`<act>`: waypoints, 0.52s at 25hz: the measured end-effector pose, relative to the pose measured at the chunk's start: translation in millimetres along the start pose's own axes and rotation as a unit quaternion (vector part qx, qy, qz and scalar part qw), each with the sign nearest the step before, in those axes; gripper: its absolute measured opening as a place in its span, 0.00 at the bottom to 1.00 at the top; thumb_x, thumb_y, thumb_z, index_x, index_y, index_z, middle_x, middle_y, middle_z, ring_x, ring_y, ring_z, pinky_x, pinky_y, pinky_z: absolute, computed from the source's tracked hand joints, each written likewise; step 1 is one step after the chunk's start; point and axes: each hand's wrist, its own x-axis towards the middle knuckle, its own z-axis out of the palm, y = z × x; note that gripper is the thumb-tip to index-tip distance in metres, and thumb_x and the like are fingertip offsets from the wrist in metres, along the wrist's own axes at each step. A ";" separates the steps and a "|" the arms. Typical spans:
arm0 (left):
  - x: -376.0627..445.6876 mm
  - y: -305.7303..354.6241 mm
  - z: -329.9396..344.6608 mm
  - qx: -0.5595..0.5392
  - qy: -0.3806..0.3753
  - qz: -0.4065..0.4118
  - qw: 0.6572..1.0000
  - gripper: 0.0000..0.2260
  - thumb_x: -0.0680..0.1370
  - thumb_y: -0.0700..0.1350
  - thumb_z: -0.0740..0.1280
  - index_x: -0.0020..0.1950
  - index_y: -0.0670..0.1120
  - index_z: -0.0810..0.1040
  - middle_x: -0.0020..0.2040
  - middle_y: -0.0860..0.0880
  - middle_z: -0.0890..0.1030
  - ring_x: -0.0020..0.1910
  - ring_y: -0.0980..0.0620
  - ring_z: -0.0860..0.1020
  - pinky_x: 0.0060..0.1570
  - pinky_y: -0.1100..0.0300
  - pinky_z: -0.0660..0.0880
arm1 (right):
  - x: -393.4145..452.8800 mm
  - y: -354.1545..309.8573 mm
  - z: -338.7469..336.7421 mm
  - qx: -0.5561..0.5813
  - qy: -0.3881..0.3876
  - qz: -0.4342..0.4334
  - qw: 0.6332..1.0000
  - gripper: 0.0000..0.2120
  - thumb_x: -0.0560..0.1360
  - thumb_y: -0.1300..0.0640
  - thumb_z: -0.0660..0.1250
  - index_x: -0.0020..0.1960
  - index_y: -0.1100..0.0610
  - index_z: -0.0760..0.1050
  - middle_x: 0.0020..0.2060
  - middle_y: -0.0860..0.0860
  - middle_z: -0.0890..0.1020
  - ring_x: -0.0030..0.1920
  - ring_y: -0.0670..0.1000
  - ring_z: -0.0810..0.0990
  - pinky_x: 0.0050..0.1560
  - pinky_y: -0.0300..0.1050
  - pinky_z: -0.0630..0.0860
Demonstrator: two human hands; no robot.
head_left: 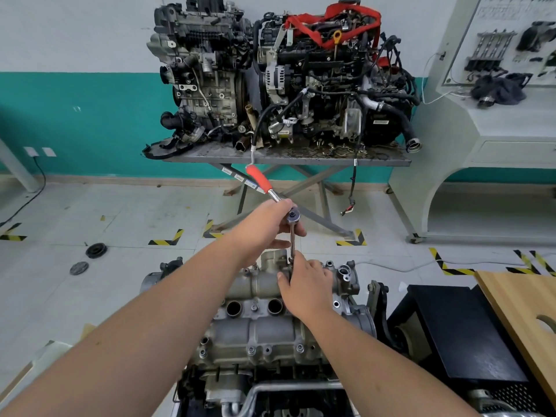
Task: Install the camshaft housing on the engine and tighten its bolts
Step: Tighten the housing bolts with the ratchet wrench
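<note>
Low in the centre of the frame sits the engine point(270, 371), with the camshaft housing point(258, 329) already seated on top of it: a dull grey casting with two rounded ribs, dark round bores between them, and small bolts point(251, 351) along its near flange.

Just above centre, the right hand point(307, 284) rests on the far end of the housing, its grip pinching the lower end of the slim chrome extension bar point(292, 240) where the socket meets a far bolt. The left hand point(267, 227) is wrapped round the ratchet point(281, 203) at its head, fingers curled closed on the steel; the red handle point(259, 178) slants free toward the upper left.

This looks like the run-down stage on a far bolt. To do it well, I would keep the bar in line with the bolt, let the right fingers steady the socket so it cannot ride off the head, and turn lightly from the ratchet head until the bolt seats. Final force should probably come from the handle, evenly across all the bolts, since cast metal can warp or strip.

Beyond, in the upper centre, two grimy engines point(279, 73) stand on a grey steel desk point(285, 160) with crossed legs, one draped in a red strap point(331, 24), against a teal-and-white wall.
</note>
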 end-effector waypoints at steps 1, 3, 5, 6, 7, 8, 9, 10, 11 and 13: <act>0.0 4.7 -2.4 0.029 -0.011 -0.008 0.999 0.09 0.78 0.52 0.56 0.50 0.49 0.72 0.39 0.51 0.83 0.51 0.50 0.82 0.48 0.51 0.74 | -0.1 0.0 0.3 0.001 -0.001 -0.001 1.000 0.26 0.79 0.41 0.56 0.73 0.52 0.62 0.59 0.47 0.81 0.63 0.53 0.71 0.61 0.54 0.63; 1.5 13.7 -1.6 0.114 -0.025 -0.016 0.993 0.07 0.78 0.49 0.56 0.48 0.49 0.72 0.36 0.52 0.83 0.52 0.48 0.82 0.44 0.53 0.72 | -0.3 0.0 0.6 0.000 0.002 -0.004 1.000 0.26 0.79 0.41 0.56 0.73 0.52 0.62 0.59 0.47 0.80 0.63 0.53 0.71 0.60 0.54 0.63; 5.5 21.0 3.3 0.215 -0.016 -0.005 0.976 0.08 0.79 0.47 0.56 0.44 0.48 0.71 0.36 0.51 0.84 0.47 0.51 0.83 0.40 0.56 0.72 | 0.1 0.2 0.4 -0.003 0.001 -0.003 1.000 0.25 0.79 0.41 0.56 0.72 0.51 0.63 0.59 0.47 0.80 0.62 0.53 0.71 0.59 0.54 0.62; 7.6 23.3 6.7 0.276 -0.008 0.013 0.961 0.09 0.80 0.48 0.56 0.42 0.48 0.71 0.37 0.49 0.84 0.43 0.52 0.83 0.36 0.59 0.72 | -0.1 0.3 0.4 -0.005 -0.002 -0.003 1.000 0.25 0.79 0.41 0.56 0.71 0.51 0.63 0.58 0.47 0.80 0.62 0.53 0.71 0.59 0.54 0.62; 9.3 24.9 10.2 0.350 0.001 0.039 0.936 0.11 0.81 0.49 0.56 0.41 0.49 0.70 0.38 0.48 0.83 0.41 0.52 0.83 0.32 0.60 0.71 | -0.4 0.0 0.2 -0.003 -0.003 -0.003 1.000 0.25 0.79 0.41 0.57 0.71 0.52 0.63 0.58 0.48 0.80 0.62 0.53 0.71 0.59 0.54 0.62; 10.2 26.2 13.1 0.443 0.012 0.071 0.894 0.13 0.83 0.51 0.56 0.40 0.51 0.68 0.39 0.49 0.80 0.40 0.50 0.81 0.31 0.59 0.69 | -0.9 -0.3 -0.1 0.001 -0.005 -0.003 1.000 0.25 0.79 0.42 0.57 0.72 0.52 0.63 0.58 0.48 0.80 0.62 0.53 0.71 0.60 0.54 0.62; 10.7 26.4 16.1 0.542 0.025 0.110 0.833 0.14 0.83 0.53 0.56 0.39 0.52 0.67 0.40 0.50 0.77 0.40 0.49 0.79 0.32 0.58 0.67 | -1.1 -0.8 -0.8 0.004 -0.006 -0.003 1.000 0.25 0.79 0.42 0.57 0.72 0.52 0.63 0.57 0.48 0.80 0.63 0.53 0.71 0.60 0.54 0.63; 10.3 24.2 19.5 0.625 0.035 0.143 0.766 0.14 0.84 0.55 0.55 0.40 0.52 0.68 0.41 0.51 0.74 0.41 0.48 0.77 0.33 0.57 0.65 | -0.9 -1.0 -1.7 0.005 -0.007 -0.003 1.000 0.24 0.79 0.42 0.58 0.71 0.52 0.64 0.57 0.48 0.80 0.63 0.53 0.71 0.61 0.54 0.63; 8.2 21.1 23.2 0.677 0.045 0.164 0.717 0.12 0.84 0.55 0.56 0.43 0.53 0.70 0.42 0.52 0.71 0.43 0.48 0.75 0.35 0.57 0.63 | -0.7 -1.1 -2.4 0.006 -0.008 -0.002 1.000 0.23 0.79 0.42 0.58 0.70 0.52 0.65 0.56 0.47 0.80 0.62 0.52 0.71 0.61 0.54 0.63; 3.9 12.8 28.0 0.715 0.077 0.189 0.668 0.10 0.82 0.56 0.60 0.50 0.54 0.77 0.44 0.52 0.67 0.48 0.46 0.73 0.41 0.55 0.63 | -2.1 -1.2 -3.6 0.009 -0.009 -0.004 1.000 0.21 0.79 0.43 0.58 0.68 0.51 0.67 0.55 0.47 0.80 0.62 0.52 0.71 0.61 0.54 0.63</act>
